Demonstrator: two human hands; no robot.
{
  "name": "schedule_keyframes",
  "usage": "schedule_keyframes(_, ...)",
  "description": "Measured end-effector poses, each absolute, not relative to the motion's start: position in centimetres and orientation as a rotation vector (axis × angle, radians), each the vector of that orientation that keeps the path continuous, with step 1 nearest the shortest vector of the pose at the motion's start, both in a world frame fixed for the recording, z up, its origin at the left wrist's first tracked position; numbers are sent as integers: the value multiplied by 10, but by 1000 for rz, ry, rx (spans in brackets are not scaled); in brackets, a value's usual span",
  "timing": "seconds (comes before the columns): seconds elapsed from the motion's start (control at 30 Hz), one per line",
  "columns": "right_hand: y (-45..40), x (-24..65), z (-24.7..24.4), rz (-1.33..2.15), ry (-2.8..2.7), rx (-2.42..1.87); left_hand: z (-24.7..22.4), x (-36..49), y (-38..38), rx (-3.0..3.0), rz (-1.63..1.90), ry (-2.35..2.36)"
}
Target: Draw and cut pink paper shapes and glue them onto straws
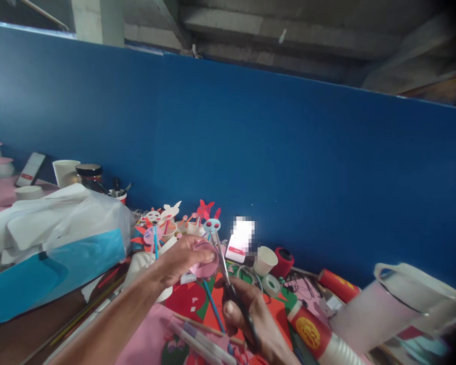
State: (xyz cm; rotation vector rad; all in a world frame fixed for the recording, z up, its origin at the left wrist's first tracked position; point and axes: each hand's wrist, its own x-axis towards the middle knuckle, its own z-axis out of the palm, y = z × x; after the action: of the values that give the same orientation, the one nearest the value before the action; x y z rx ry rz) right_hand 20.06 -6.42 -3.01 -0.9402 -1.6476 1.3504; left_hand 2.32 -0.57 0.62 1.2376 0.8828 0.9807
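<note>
Between the thumb and fingers of my left hand (184, 261) is a piece of pink paper (206, 268) with a curved outline. My right hand (251, 309) grips a pair of scissors (228, 281) by the black handles. Their metal blades point up and away, right beside the pink paper's right edge; whether they touch it I cannot tell. Just beyond my hands stand paper cut-outs on sticks, among them a light blue mask shape (212, 225) and a red figure (204, 209). Under my right hand lie sheets of orange paper (277, 312).
A lit phone (240, 243) leans near the blue wall (289, 167). Right of it are a paper cup (265, 260), a tape roll (271, 285) and a large whitish pitcher (383, 304). Plastic bags and a blue sheet (61, 274) cover the left. Markers (201, 339) lie in front.
</note>
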Motion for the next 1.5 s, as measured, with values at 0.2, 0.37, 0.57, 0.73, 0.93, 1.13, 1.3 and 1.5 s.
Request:
schedule_keyframes(0.2, -65, 201, -27, 1319, -1682, -900, 8, 23, -8, 1258, 941, 894)
schedule_keyframes(0.37, -65, 201, -31, 1324, -1670, -899, 8, 25, -9, 1257, 920, 865)
schedule_keyframes(0.57, -64, 202, -32, 1329, -1663, -902, 10, 27, -9, 1241, 887, 855)
schedule_keyframes(0.73, -65, 202, -30, 1345, -1648, -940, 9, 26, -9, 1177, 919, 871)
schedule_keyframes(0.93, -64, 201, -29, 1388, -1615, -976, 6, 22, -7, 1248, 892, 893)
schedule_keyframes(1.13, -64, 203, -28, 1405, -1634, -949, 12, 21, -9, 1352, 796, 865)
schedule_keyframes(1.3, -65, 206, -30, 1359, -1699, -952, 9, 19, -8, 1426, 721, 857)
schedule_keyframes(1.5, -63, 207, -31, 1348, -1721, -932, 6, 18, -5, 1401, 718, 875)
